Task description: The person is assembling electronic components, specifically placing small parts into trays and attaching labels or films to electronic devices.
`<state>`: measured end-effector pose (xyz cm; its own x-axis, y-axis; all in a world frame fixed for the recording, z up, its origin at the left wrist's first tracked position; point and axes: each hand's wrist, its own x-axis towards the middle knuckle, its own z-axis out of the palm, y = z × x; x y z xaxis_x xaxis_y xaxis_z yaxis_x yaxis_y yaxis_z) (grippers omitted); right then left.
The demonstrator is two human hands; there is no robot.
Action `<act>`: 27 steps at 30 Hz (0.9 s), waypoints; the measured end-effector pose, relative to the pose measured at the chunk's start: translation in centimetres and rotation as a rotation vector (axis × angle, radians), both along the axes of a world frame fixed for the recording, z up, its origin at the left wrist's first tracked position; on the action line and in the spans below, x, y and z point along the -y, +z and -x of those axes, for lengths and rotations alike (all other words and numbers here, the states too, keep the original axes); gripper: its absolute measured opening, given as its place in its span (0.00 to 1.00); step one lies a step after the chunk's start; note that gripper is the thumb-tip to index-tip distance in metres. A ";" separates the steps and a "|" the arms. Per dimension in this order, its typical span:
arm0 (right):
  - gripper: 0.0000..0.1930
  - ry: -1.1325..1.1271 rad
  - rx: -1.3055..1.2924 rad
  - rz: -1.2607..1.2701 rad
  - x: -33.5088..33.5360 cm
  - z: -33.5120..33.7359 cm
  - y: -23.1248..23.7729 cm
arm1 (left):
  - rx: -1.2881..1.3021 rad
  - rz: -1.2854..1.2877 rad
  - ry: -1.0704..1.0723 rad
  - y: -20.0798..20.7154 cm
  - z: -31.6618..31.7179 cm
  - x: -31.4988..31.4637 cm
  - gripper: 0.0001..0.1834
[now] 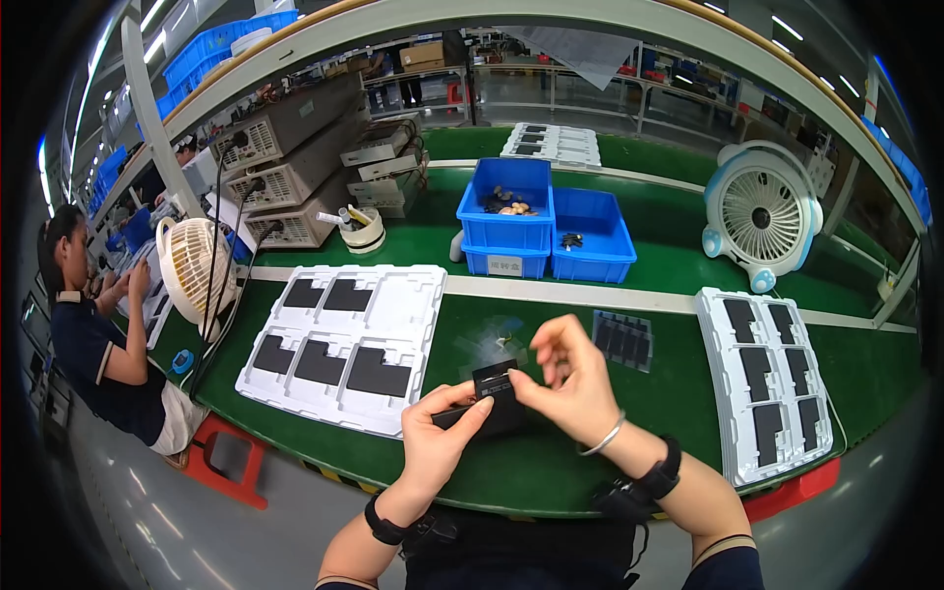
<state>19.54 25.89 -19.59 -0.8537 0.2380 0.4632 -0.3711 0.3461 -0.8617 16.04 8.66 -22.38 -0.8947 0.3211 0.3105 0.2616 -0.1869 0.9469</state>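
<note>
My left hand grips a flat black notched piece with a small printed label, thumb on top. My right hand is at its upper right edge: the thumb tip touches that edge and the other fingers curl above it. Whether a thin film lies between those fingers cannot be made out. Just beyond the piece lies a small heap of clear film scraps. To the right of the heap, a clear sheet with dark strips rests on the green table.
Left, a white tray carries several black pieces; right stands a stack of similar trays. Behind are blue bins with small parts, a white fan, a pen cup and stacked grey instruments. A co-worker sits far left.
</note>
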 end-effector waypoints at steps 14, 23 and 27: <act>0.08 0.354 0.260 0.409 0.1 -0.8 -0.2 | 0.491 -0.349 -0.287 0.5 0.6 0.3 0.20; 0.10 0.413 0.356 0.412 0.1 -0.6 -0.9 | 0.416 -0.273 -0.298 0.1 0.4 0.3 0.11; 0.14 0.461 0.475 0.419 -1.3 -0.2 0.7 | 0.405 -0.187 -0.342 0.2 0.1 0.6 0.13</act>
